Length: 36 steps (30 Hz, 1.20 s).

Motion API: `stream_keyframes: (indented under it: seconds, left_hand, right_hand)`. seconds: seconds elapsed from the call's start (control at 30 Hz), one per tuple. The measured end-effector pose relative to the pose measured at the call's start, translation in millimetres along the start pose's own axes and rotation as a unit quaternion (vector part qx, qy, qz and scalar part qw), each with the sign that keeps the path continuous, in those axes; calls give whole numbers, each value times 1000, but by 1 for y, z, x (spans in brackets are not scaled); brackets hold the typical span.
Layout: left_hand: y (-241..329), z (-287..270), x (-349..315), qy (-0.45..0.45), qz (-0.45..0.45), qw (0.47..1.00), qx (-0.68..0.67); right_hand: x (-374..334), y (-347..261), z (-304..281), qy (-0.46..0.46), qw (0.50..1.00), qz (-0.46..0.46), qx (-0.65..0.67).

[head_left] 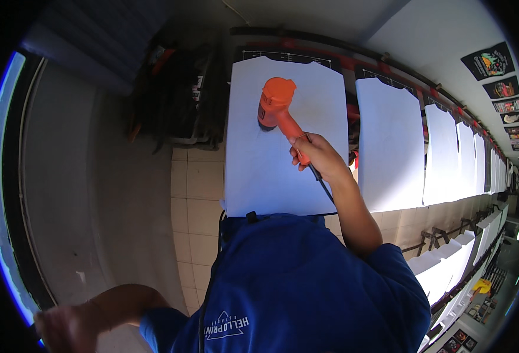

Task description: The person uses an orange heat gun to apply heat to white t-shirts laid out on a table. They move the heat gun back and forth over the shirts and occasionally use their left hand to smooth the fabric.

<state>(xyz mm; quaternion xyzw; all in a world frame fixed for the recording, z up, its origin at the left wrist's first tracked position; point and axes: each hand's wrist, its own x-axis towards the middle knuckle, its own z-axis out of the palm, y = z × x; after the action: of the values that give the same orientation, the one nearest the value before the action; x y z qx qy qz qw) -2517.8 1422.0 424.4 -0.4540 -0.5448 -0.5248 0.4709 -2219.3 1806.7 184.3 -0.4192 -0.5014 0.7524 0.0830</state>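
Note:
An orange heat gun [278, 101] is held by its handle in my right hand [320, 155]. Its dark nozzle tips down toward a white shirt [271, 170] stretched flat over a board in front of me; whether the nozzle touches the fabric I cannot tell. The gun's black cord [325, 189] runs from the handle's lower end down across the shirt's right edge. Off to the lower left hangs my left hand [65, 329], away from the shirt and smeared by motion, so its fingers do not show clearly.
More white shirts [390, 141] on boards run in a row to the right, along a dark rail [330, 41]. Left of my board stands a crate [197, 117] with dark things in it. A second row of white boards [448, 265] lies at lower right. Printed pictures [488, 61] hang on the wall.

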Motion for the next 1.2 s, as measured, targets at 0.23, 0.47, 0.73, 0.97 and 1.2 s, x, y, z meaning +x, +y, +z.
stream_keyframes:
  seconds: [0.23, 0.47, 0.73, 0.97, 1.2]
  left_hand:
    - [0, -10, -61, -106, -243, 850, 456]
    - [9, -30, -74, -108, -342, 797, 485]
    - [15, -6, -61, -115, -260, 859, 426]
    - [-10, 27, -23, -318, -123, 914, 219]
    - [-96, 106, 24, -453, 81, 857, 231]
  right_hand:
    - [-54, 15, -69, 124, 992, -15, 0]
    - [-86, 29, -112, 206, 978, -15, 30]
    - [-57, 20, -57, 89, 995, -18, 39]
    - [-13, 15, 27, -33, 999, 4, 37]
    - [-22, 18, 28, 4, 999, 10, 35]
